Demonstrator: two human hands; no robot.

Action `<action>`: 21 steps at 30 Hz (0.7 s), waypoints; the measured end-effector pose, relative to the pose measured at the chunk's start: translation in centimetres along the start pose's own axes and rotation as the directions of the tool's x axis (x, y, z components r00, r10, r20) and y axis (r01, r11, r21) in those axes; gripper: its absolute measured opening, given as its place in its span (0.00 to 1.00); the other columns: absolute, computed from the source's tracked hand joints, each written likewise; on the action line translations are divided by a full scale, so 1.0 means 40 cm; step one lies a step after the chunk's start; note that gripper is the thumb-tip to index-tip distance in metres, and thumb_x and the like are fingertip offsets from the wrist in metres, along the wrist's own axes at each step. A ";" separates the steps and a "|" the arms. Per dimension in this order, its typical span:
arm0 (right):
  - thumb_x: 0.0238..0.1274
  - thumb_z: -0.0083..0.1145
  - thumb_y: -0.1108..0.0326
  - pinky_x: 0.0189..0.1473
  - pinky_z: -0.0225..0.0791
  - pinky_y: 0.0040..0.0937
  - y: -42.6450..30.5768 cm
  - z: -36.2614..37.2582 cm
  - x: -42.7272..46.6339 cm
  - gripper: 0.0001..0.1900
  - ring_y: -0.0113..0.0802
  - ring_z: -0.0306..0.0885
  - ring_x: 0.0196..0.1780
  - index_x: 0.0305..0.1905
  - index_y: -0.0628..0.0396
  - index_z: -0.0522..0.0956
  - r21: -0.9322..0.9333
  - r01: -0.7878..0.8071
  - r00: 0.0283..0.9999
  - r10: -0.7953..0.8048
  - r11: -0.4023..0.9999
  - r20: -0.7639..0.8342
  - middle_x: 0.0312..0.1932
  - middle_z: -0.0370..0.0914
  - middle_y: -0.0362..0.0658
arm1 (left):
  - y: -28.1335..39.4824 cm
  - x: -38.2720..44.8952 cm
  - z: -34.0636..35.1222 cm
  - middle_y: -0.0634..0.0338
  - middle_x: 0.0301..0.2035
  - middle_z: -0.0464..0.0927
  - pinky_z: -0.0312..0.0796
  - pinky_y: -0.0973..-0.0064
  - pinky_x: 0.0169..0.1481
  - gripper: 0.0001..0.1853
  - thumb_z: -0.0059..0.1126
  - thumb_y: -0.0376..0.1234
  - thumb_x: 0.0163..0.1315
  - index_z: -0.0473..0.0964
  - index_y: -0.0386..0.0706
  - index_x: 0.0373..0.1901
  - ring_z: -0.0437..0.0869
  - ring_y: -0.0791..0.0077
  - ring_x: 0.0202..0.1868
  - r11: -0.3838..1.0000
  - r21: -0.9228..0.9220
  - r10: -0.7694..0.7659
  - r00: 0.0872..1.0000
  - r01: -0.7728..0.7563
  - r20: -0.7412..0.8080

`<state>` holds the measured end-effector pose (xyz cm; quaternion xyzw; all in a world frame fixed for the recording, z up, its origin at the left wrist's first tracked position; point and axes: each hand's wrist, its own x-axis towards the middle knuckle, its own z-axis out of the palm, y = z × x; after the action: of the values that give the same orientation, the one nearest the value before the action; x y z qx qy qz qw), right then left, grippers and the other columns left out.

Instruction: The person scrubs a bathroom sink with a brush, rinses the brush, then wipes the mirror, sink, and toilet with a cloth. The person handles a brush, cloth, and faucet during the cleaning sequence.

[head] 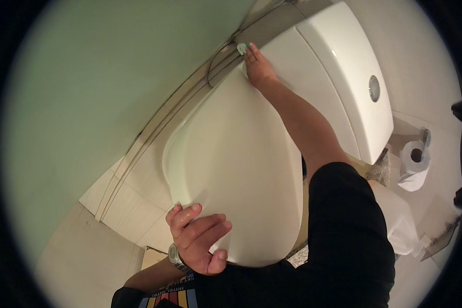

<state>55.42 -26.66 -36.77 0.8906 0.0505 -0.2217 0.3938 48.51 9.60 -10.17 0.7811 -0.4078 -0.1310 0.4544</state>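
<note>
A white toilet with its lid [235, 161] down lies before me, its cistern [342, 77] at the upper right. My right hand [260, 67] reaches across to the back left corner of the seat, by the hinge end. Its fingers press on a small light-green sponge or cloth [242, 49], partly covered by the fingertips. Over the front left part of the lid is my left hand [198, 238], turned palm up with loosely bent, spread fingers and nothing in it. Its fingers look wet. A metal watch [176, 257] circles that wrist.
A greenish glass panel [92, 96] rises along the left, above a low ledge [138, 154]. A thin hose [209, 71] hangs near the wall corner. On the right are a toilet paper roll [415, 163] on its holder and a whitish plastic container [396, 219]. A round flush button [374, 88] tops the cistern.
</note>
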 end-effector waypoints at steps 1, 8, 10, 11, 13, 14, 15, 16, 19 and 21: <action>0.64 0.41 0.64 0.75 0.35 0.43 -0.019 0.022 0.024 0.24 0.38 0.52 0.72 0.63 0.59 0.68 0.006 -0.031 0.999 0.031 1.000 -0.041 0.67 0.63 0.44 | -0.002 -0.003 -0.003 0.63 0.37 0.81 0.47 0.60 0.68 0.21 0.43 0.47 0.56 0.82 0.46 0.36 0.66 0.63 0.59 1.000 0.001 -0.004 1.000 0.004 0.003; 0.61 0.40 0.69 0.67 0.55 0.33 -0.054 0.150 -0.153 0.20 0.43 0.61 0.65 0.56 0.66 0.70 0.311 0.151 0.985 -0.118 0.938 -0.122 0.57 0.69 0.53 | 0.000 -0.001 0.000 0.63 0.36 0.81 0.47 0.61 0.68 0.21 0.43 0.47 0.57 0.82 0.47 0.36 0.67 0.64 0.57 1.000 -0.001 -0.011 1.000 0.011 -0.023; 0.58 0.41 0.72 0.61 0.62 0.33 -0.074 0.171 -0.248 0.17 0.45 0.66 0.58 0.49 0.68 0.72 0.690 0.030 0.975 0.130 0.723 -0.179 0.52 0.70 0.55 | 0.004 0.004 0.001 0.63 0.36 0.81 0.47 0.61 0.68 0.21 0.43 0.47 0.56 0.82 0.47 0.36 0.68 0.64 0.57 1.000 -0.014 -0.017 1.000 0.017 -0.025; 0.58 0.41 0.72 0.61 0.63 0.35 -0.078 0.186 -0.291 0.17 0.45 0.67 0.58 0.50 0.68 0.72 0.827 -0.066 0.985 0.168 0.559 -0.035 0.52 0.71 0.55 | 0.005 0.006 0.001 0.63 0.36 0.81 0.47 0.61 0.68 0.21 0.43 0.47 0.56 0.82 0.47 0.37 0.68 0.64 0.56 1.000 -0.018 -0.016 1.000 0.016 -0.025; 0.58 0.43 0.72 0.59 0.64 0.36 -0.092 0.214 -0.394 0.16 0.44 0.69 0.56 0.48 0.65 0.75 0.771 -0.070 0.998 0.039 0.633 0.058 0.50 0.73 0.54 | 0.004 0.008 -0.004 0.63 0.36 0.81 0.47 0.61 0.68 0.21 0.44 0.47 0.55 0.82 0.47 0.37 0.69 0.64 0.56 1.000 -0.004 -0.011 1.000 0.011 -0.001; 0.57 0.44 0.71 0.57 0.66 0.36 -0.097 0.222 -0.445 0.15 0.42 0.70 0.55 0.46 0.63 0.77 0.547 0.097 0.995 -0.083 0.831 -0.051 0.49 0.74 0.53 | 0.003 0.008 -0.006 0.63 0.36 0.81 0.47 0.61 0.68 0.21 0.44 0.47 0.55 0.82 0.47 0.37 0.69 0.64 0.56 1.000 -0.003 -0.011 1.000 0.011 0.002; 0.57 0.45 0.70 0.56 0.66 0.36 -0.104 0.222 -0.486 0.14 0.41 0.72 0.54 0.44 0.61 0.78 0.535 0.107 0.985 -0.162 0.838 0.057 0.47 0.76 0.52 | 0.003 0.007 -0.007 0.63 0.36 0.81 0.47 0.61 0.68 0.21 0.45 0.47 0.54 0.82 0.47 0.37 0.69 0.63 0.56 1.000 -0.005 -0.004 1.000 0.004 0.005; 0.58 0.45 0.70 0.54 0.67 0.37 -0.107 0.215 -0.519 0.13 0.40 0.73 0.52 0.42 0.58 0.80 0.514 0.129 0.960 -0.237 0.848 0.150 0.45 0.78 0.50 | 0.001 0.008 -0.005 0.63 0.36 0.81 0.47 0.61 0.68 0.21 0.45 0.47 0.54 0.82 0.47 0.37 0.69 0.63 0.55 1.000 -0.012 0.001 1.000 -0.002 -0.006; 0.58 0.48 0.67 0.51 0.67 0.37 -0.099 0.146 -0.560 0.11 0.37 0.77 0.47 0.36 0.51 0.83 0.512 0.023 0.836 -0.297 0.859 0.461 0.40 0.81 0.43 | -0.001 0.009 -0.002 0.63 0.37 0.81 0.47 0.61 0.67 0.21 0.46 0.48 0.53 0.82 0.47 0.38 0.69 0.63 0.55 1.000 -0.022 0.013 1.000 -0.014 -0.024; 0.59 0.49 0.66 0.51 0.66 0.37 -0.079 0.075 -0.537 0.11 0.36 0.78 0.45 0.35 0.48 0.84 0.528 -0.145 0.786 -0.227 0.837 0.575 0.37 0.82 0.40 | 0.000 0.010 -0.001 0.63 0.37 0.81 0.47 0.60 0.67 0.21 0.46 0.48 0.53 0.82 0.46 0.38 0.68 0.62 0.56 1.000 -0.025 0.007 1.000 -0.008 -0.018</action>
<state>34.26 -24.86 -31.34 0.8412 -0.1259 -0.5137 0.1127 48.78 9.34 -10.06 0.7749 -0.4050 -0.1274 0.4684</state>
